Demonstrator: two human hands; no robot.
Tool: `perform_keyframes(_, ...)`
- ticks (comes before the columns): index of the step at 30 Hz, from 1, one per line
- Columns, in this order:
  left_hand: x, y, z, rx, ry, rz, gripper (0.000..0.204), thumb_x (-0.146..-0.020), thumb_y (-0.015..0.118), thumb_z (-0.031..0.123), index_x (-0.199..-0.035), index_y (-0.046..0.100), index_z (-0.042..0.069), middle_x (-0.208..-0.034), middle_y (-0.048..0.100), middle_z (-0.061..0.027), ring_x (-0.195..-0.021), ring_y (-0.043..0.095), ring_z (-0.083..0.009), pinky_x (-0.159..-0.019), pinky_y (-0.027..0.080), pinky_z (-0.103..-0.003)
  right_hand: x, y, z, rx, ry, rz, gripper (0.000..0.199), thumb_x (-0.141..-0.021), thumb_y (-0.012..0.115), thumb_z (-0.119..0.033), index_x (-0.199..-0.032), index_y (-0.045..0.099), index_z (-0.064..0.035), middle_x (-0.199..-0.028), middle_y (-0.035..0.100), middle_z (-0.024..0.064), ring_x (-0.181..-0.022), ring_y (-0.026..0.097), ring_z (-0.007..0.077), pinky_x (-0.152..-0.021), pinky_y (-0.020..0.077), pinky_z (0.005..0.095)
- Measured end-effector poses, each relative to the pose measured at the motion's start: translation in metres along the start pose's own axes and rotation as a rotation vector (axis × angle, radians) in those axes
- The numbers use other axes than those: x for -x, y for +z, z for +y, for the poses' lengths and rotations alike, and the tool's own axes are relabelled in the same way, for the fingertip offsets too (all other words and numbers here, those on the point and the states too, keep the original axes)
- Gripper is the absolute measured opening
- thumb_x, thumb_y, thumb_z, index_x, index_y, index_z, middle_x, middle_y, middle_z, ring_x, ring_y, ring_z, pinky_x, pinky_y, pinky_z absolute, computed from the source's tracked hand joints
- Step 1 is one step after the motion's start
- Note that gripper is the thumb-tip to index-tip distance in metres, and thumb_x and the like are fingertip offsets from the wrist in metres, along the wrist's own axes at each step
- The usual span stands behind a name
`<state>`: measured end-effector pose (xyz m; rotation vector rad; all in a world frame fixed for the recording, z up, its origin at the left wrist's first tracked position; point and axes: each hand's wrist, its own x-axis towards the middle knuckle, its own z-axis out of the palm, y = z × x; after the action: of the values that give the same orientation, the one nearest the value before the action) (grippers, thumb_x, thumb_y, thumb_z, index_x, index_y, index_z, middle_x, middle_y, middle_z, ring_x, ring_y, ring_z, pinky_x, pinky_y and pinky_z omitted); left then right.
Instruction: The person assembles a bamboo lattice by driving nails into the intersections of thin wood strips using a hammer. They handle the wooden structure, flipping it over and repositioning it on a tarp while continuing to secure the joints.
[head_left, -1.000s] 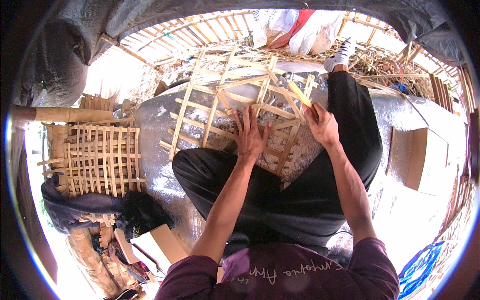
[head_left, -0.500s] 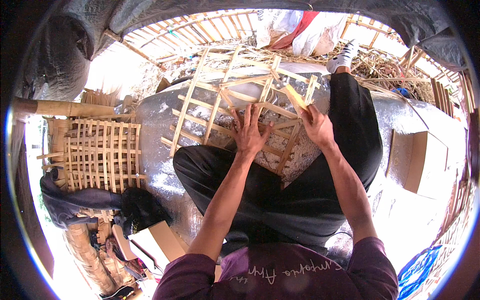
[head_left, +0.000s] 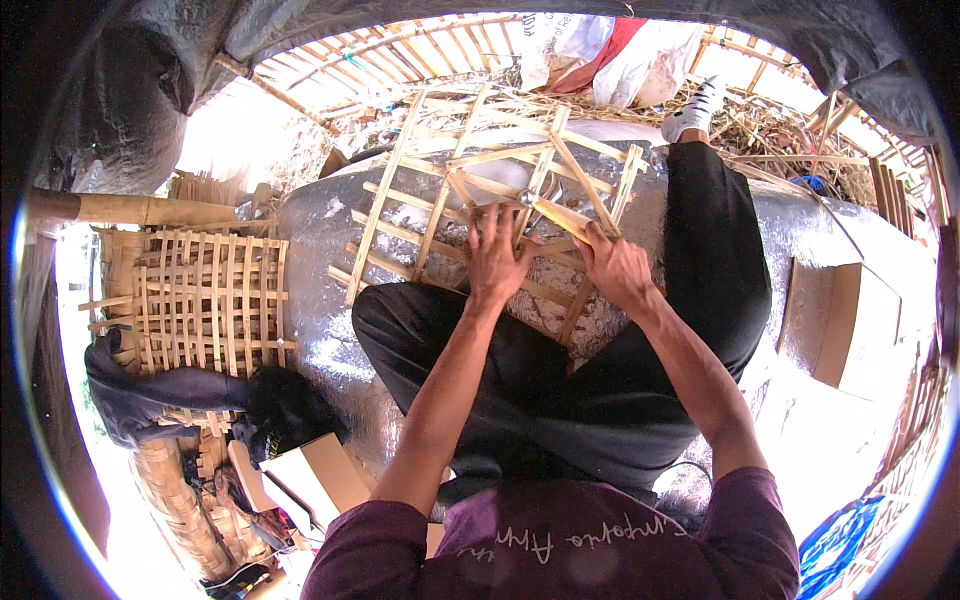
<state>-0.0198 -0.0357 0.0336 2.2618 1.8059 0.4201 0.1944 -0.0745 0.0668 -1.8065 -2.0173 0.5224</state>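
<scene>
Bamboo lattice (head_left: 438,218) lies on a silvery sheet (head_left: 312,240) under the spread fingers of the left hand (head_left: 495,262) while the right hand (head_left: 615,268) grips a hammer (head_left: 563,218), an apparent hammering step whose next move would call for fingers kept clear.

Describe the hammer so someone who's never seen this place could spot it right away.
Find the big silver mat, then the wooden lattice over it. There, the right hand grips the hammer, its head beside the left hand. Its yellow handle and shiny metal head set it apart from the lattice's flat, pale strips.
</scene>
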Motion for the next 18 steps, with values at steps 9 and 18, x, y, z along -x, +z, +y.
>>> perform_keyframes(9, -0.042, -0.001, -0.072, 0.324, -0.344, 0.283, 0.055, -0.084, 0.073, 0.038, -0.122, 0.058, 0.002, -0.101, 0.063, -0.0162, -0.092, 0.062, -0.0294, -0.079, 0.049, -0.037, -0.002, 0.006, 0.005, -0.033, 0.059, -0.016, 0.026, -0.097, 0.052, -0.032, -0.108, 0.052, -0.0077, -0.062, 0.062, 0.0212, -0.059, 0.065, 0.0418, -0.048, 0.0526, 0.0495)
perform_keyframes(18, -0.047, 0.009, -0.115, 0.557, -0.443, 0.478, 0.02, -0.082, 0.076, 0.019, -0.089, 0.073, 0.0, -0.078, 0.071, -0.0106, -0.069, 0.065, -0.0168, -0.066, 0.051, -0.031, -0.002, 0.011, 0.008, -0.077, 0.074, -0.061, 0.027, -0.096, 0.05, -0.03, -0.114, 0.053, -0.0089, -0.072, 0.067, 0.0211, -0.063, 0.067, 0.0407, -0.054, 0.0547, 0.05)
